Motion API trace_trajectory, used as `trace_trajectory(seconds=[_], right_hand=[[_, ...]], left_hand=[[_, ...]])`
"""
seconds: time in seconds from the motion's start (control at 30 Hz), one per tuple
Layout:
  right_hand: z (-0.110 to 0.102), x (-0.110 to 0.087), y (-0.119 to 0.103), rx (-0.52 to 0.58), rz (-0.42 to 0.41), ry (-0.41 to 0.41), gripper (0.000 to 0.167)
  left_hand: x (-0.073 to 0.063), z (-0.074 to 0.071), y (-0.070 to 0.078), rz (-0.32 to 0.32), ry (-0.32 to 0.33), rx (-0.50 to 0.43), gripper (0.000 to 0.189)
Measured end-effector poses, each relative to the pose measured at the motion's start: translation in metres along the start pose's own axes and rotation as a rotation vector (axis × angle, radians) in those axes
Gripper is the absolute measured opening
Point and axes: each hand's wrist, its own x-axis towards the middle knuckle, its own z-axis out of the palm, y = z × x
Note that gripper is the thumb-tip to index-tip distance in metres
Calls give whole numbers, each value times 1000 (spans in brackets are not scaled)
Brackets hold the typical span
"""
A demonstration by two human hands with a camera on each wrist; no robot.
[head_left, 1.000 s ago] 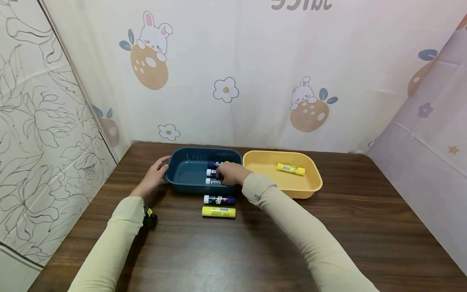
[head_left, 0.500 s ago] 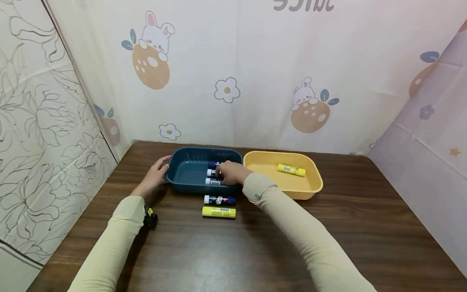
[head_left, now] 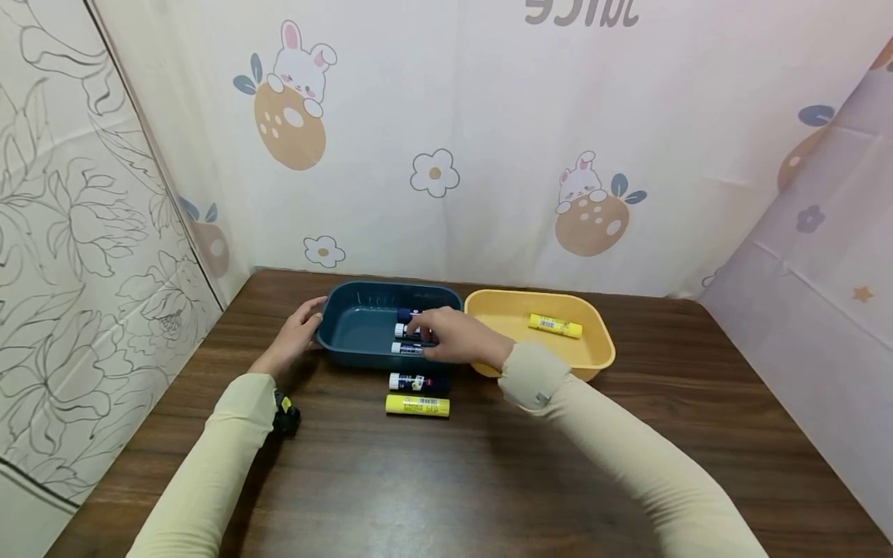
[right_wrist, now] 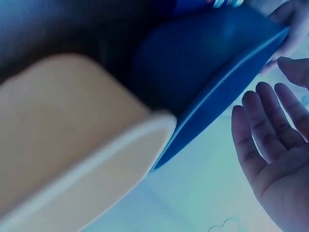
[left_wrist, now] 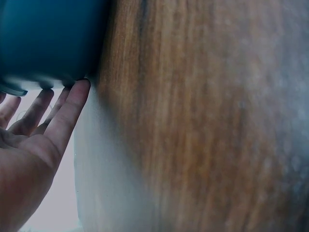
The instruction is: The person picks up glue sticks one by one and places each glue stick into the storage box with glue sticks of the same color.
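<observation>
My left hand touches the left end of the dark blue tray with its fingertips; in the left wrist view, the fingers reach out straight against the tray's wall. Over the tray's right end hovers my right hand, its fingers parted and holding nothing. Below it lie navy glue sticks: one at the back, one in the middle and one in front, all partly hidden by the hand.
A yellow tray adjoins the blue one on the right, with a yellow glue stick inside. On the brown table, in front of the blue tray, lie a navy glue stick and another yellow one.
My right hand has loosened its fingers from the front glue stick in the blue tray and drawn slightly up and to the right. The left hand has stayed at the tray's end.
</observation>
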Motion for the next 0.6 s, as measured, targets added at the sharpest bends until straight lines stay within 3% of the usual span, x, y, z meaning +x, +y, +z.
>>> trace_trajectory(seconds=[0.23,0.6], right_hand=[[31,-24,-17,31,-82,35,30],[70,-37,-29,-272,-72,75,31]], left_hand=[[0,0,1,0,2,-8,50],[-1,1,2,2,-3,-11,50]])
